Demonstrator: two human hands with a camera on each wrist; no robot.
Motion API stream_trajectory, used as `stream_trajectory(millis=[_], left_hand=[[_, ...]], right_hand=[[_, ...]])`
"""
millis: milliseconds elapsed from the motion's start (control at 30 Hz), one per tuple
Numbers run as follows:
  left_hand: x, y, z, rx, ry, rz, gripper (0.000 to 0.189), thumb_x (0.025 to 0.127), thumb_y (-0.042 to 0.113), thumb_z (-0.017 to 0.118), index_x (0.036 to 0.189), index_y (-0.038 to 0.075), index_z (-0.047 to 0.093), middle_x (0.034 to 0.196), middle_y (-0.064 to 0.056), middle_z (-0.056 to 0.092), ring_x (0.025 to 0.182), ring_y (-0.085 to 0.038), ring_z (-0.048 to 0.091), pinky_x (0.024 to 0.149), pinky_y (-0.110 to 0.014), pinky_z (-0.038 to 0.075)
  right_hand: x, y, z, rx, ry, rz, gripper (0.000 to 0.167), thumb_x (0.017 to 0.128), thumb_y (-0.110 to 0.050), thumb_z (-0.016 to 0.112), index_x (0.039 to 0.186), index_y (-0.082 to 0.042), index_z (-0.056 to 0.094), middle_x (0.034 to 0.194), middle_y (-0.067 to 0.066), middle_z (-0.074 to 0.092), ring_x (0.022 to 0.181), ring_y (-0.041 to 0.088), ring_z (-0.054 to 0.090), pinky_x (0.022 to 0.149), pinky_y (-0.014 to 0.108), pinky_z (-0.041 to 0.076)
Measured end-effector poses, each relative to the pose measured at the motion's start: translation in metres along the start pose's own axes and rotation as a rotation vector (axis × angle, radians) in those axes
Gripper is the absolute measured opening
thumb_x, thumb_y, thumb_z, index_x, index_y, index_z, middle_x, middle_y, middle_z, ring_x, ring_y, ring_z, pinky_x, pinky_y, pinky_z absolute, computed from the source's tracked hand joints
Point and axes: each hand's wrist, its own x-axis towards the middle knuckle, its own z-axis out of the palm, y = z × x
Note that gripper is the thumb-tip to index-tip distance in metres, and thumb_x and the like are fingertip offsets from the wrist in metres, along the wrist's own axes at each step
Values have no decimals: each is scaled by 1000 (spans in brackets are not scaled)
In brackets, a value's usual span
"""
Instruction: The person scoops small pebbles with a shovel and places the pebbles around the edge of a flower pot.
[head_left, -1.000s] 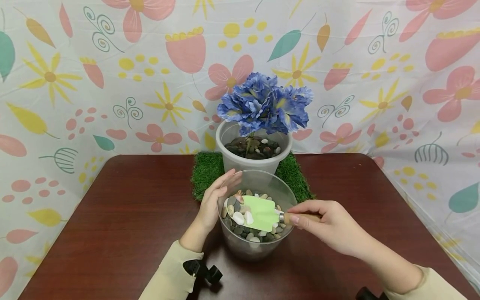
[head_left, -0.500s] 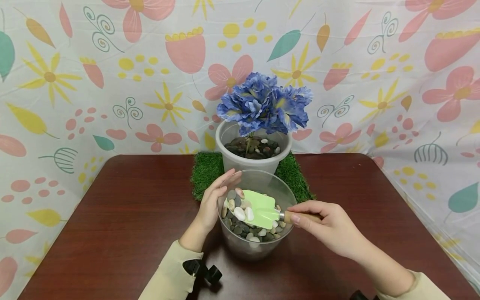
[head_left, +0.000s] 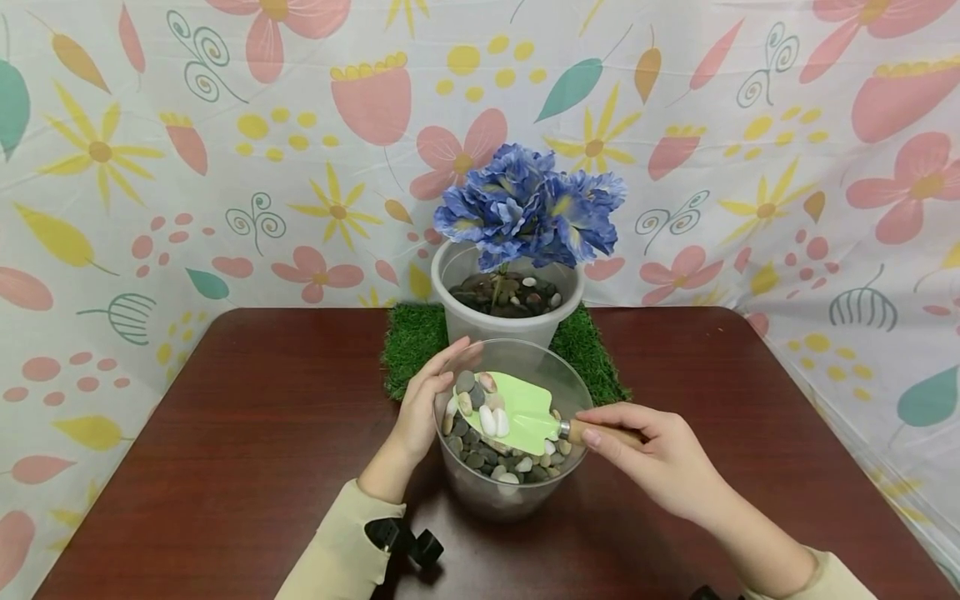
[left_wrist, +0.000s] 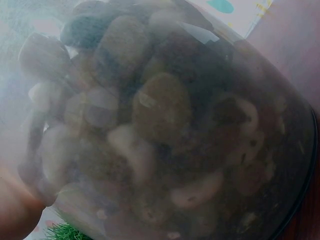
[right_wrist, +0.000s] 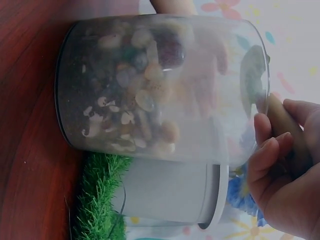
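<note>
My right hand (head_left: pixel 663 458) grips the wooden handle of a small trowel (head_left: pixel 528 408) with a light green blade. Several white, grey and tan pebbles (head_left: pixel 488 417) lie on the blade. The blade is inside the mouth of a clear plastic pot (head_left: pixel 498 500), above more pebbles (head_left: pixel 480 458). Against the pot's left side rests my left hand (head_left: pixel 408 421), its fingers extended along the outer wall near the rim. In the right wrist view, pebbles show through the pot wall (right_wrist: pixel 200 125), and my right hand (right_wrist: pixel 290 185) is beside the rim.
Behind the clear pot stands a white flowerpot (head_left: pixel 498 332) with blue flowers (head_left: pixel 525 208) and dark stones, on a green artificial grass mat (head_left: pixel 408 350). Both rest on a dark red wooden table (head_left: pixel 262 433). A flower-patterned cloth (head_left: pixel 285 200) hangs behind.
The trowel's blade has risen slightly among the pebbles, its tip tilting up with the pebbles on it. My right forearm has shifted a little to the left. The left hand stays put.
</note>
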Motion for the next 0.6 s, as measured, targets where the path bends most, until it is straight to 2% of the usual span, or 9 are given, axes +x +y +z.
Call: stream_trajectory(millis=[167,400,600], left_hand=[[0,1,0,18,9,-27,52,95,15,26,144,-3,34,143,-27,42,128,-16,47,111,-23,29],[0,2,0,14,16,-32,52,95,13,26,144,-4,34,143,-27,41,136,-34,37,117,-48,19],[0,2,1,2,20,-32,53,94,13,26,143,-4,34,143,-28,40,139,-33,32,118,-48,15]], right_hand=[[0,1,2,18,15,13,23,84,5,62,105,-2,69,92,-5,73,83,3,70,67,21,57],[-1,4,5,18,63,-18,24,83,7,63,105,-1,70,94,-5,73,85,3,70,68,20,56],[0,7,7,-4,91,-46,25,82,8,63,103,-2,70,94,-8,73,86,2,70,69,18,56]])
